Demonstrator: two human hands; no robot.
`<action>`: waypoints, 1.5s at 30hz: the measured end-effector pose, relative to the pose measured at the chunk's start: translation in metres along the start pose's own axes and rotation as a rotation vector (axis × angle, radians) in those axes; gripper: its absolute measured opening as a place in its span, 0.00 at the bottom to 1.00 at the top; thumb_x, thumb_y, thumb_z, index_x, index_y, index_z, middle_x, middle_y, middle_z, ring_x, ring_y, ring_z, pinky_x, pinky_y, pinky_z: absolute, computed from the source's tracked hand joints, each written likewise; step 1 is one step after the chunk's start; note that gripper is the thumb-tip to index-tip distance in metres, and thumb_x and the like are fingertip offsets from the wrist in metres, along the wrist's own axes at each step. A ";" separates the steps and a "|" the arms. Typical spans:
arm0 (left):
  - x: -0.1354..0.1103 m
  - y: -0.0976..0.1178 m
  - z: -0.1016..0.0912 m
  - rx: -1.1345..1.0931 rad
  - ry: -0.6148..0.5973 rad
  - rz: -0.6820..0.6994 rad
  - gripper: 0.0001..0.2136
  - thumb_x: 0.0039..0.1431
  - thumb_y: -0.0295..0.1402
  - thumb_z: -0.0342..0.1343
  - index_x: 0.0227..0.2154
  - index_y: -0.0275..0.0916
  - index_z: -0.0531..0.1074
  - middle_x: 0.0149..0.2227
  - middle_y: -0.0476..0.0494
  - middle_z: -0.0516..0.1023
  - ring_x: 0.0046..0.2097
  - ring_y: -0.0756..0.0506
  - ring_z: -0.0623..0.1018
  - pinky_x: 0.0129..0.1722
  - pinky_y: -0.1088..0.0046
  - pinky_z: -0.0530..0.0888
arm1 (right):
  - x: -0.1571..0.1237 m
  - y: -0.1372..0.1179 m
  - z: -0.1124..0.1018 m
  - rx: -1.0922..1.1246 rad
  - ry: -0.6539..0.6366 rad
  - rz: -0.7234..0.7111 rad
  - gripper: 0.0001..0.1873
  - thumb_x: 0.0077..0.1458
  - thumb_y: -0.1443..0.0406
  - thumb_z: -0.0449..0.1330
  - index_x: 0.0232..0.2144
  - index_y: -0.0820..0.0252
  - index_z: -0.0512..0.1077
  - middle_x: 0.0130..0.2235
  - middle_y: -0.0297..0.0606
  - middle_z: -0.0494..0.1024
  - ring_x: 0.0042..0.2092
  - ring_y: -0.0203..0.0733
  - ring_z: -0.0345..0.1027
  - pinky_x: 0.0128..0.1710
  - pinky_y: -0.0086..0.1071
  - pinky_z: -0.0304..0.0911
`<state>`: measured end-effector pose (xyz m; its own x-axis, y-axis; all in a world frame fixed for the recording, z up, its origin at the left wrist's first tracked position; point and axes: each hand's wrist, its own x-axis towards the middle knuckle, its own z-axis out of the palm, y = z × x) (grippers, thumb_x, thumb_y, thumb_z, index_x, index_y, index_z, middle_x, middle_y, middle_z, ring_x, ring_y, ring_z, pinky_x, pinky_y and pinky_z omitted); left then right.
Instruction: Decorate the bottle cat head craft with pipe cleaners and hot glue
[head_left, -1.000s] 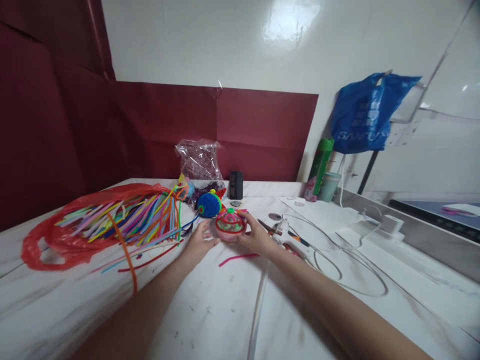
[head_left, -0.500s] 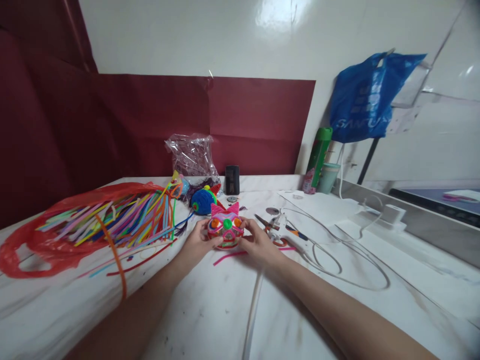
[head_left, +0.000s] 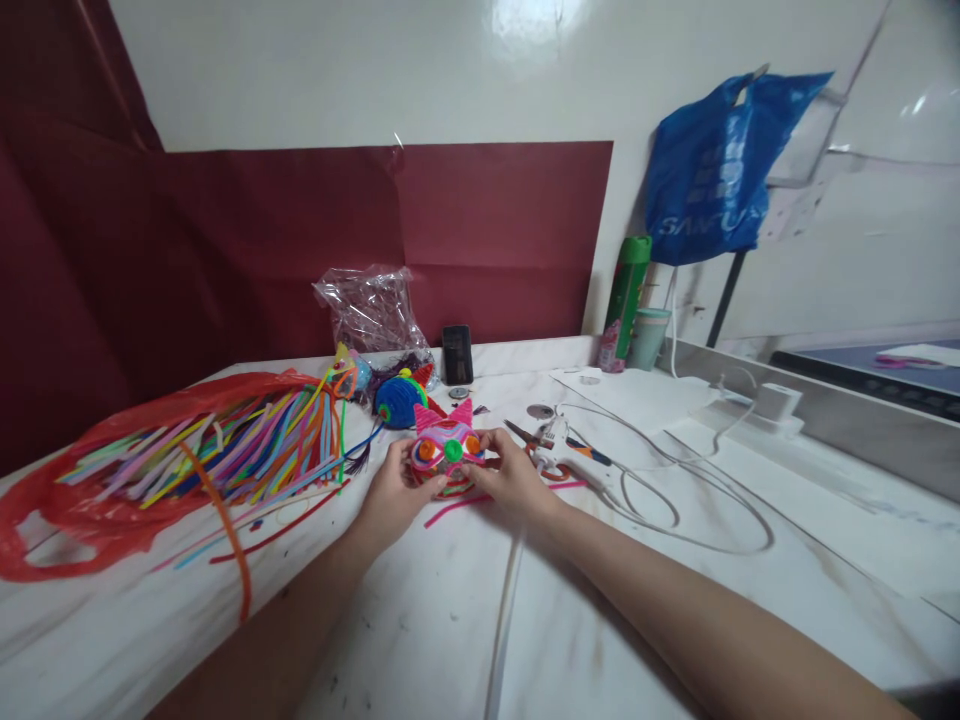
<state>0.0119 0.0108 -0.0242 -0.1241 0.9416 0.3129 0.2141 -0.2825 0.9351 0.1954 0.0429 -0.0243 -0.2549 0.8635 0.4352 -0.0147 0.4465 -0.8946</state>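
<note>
A pink cat-face craft (head_left: 448, 430) with pointed ears, orange eyes and a green nose sits between my hands, low over the table. My left hand (head_left: 396, 490) grips its left side, thumb at the lower front. On the other side, my right hand (head_left: 514, 480) holds it with the thumb across the lower front, covering part of the mouth area. Just below lies a pink pipe cleaner (head_left: 454, 512). Behind the craft is a blue yarn fish (head_left: 400, 402). To the right are a white glue gun (head_left: 555, 440) and scissors (head_left: 525, 433).
A red plastic bag (head_left: 112, 420) spills many coloured pipe cleaners (head_left: 255, 445) on the left. A white cord (head_left: 750, 510) loops across the right. At the back stand a dark phone (head_left: 457, 355), clear plastic wrap (head_left: 371, 310), a green spray can (head_left: 628, 300) and a cup (head_left: 648, 338).
The camera view has shifted slightly. My right thumb has moved up across the lower front of the cat-face craft; both hands still hold it.
</note>
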 end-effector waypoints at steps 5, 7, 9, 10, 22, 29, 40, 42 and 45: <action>-0.001 -0.004 -0.001 0.083 0.010 0.045 0.27 0.44 0.37 0.66 0.48 0.40 0.64 0.44 0.39 0.78 0.46 0.40 0.78 0.44 0.62 0.74 | 0.000 0.003 0.001 0.011 0.012 0.028 0.19 0.45 0.60 0.65 0.30 0.54 0.57 0.38 0.34 0.74 0.34 0.38 0.70 0.33 0.33 0.68; -0.002 -0.003 -0.001 0.122 0.020 0.054 0.27 0.44 0.37 0.66 0.48 0.40 0.65 0.44 0.39 0.78 0.46 0.39 0.78 0.44 0.62 0.73 | 0.001 0.005 0.001 0.034 0.022 0.038 0.20 0.44 0.60 0.65 0.29 0.54 0.56 0.40 0.35 0.74 0.33 0.37 0.70 0.33 0.33 0.68; -0.003 -0.001 0.000 0.153 0.017 0.057 0.28 0.44 0.37 0.66 0.48 0.40 0.64 0.45 0.39 0.77 0.46 0.39 0.77 0.44 0.62 0.73 | 0.001 0.006 0.001 0.040 0.042 0.025 0.20 0.43 0.60 0.66 0.29 0.54 0.56 0.41 0.36 0.74 0.34 0.37 0.70 0.34 0.33 0.68; -0.003 0.000 0.000 0.164 0.012 0.058 0.27 0.45 0.37 0.65 0.49 0.39 0.63 0.45 0.39 0.77 0.47 0.39 0.77 0.45 0.62 0.73 | 0.001 0.006 0.001 0.041 0.055 0.015 0.20 0.43 0.60 0.66 0.29 0.55 0.56 0.41 0.36 0.74 0.35 0.38 0.70 0.34 0.33 0.68; -0.005 -0.001 0.003 0.249 0.048 0.098 0.28 0.45 0.38 0.66 0.50 0.40 0.65 0.46 0.39 0.77 0.47 0.38 0.77 0.47 0.58 0.73 | 0.000 0.000 0.004 0.026 0.127 0.046 0.22 0.41 0.60 0.66 0.38 0.57 0.63 0.39 0.36 0.71 0.43 0.43 0.67 0.39 0.35 0.65; -0.002 0.000 -0.007 0.434 0.074 0.221 0.34 0.43 0.35 0.65 0.55 0.40 0.61 0.53 0.36 0.71 0.51 0.37 0.75 0.51 0.57 0.72 | 0.004 0.004 0.000 0.300 0.038 0.043 0.29 0.39 0.63 0.68 0.45 0.55 0.65 0.53 0.43 0.71 0.57 0.48 0.63 0.54 0.42 0.62; 0.002 -0.011 -0.011 0.519 0.049 0.225 0.37 0.44 0.35 0.64 0.59 0.40 0.58 0.57 0.35 0.68 0.57 0.36 0.71 0.55 0.56 0.69 | 0.006 0.007 -0.004 0.283 -0.024 0.103 0.24 0.39 0.68 0.61 0.44 0.58 0.70 0.50 0.43 0.76 0.53 0.49 0.69 0.55 0.44 0.62; 0.002 -0.011 -0.011 0.516 0.043 0.217 0.37 0.44 0.34 0.64 0.59 0.40 0.58 0.57 0.35 0.68 0.57 0.36 0.71 0.56 0.56 0.69 | 0.006 0.006 -0.005 0.263 -0.031 0.102 0.24 0.40 0.68 0.61 0.44 0.58 0.70 0.50 0.43 0.76 0.52 0.49 0.69 0.55 0.44 0.63; 0.003 -0.009 -0.011 0.518 0.027 0.213 0.36 0.44 0.34 0.64 0.58 0.39 0.58 0.58 0.34 0.68 0.58 0.35 0.71 0.56 0.56 0.69 | 0.006 0.006 -0.005 0.241 -0.043 0.106 0.25 0.40 0.68 0.61 0.45 0.59 0.70 0.50 0.43 0.76 0.53 0.49 0.69 0.54 0.44 0.63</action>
<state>-0.0013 0.0138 -0.0299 -0.0490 0.8668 0.4962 0.6846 -0.3326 0.6486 0.1987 0.0521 -0.0263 -0.3081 0.8894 0.3376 -0.2143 0.2808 -0.9355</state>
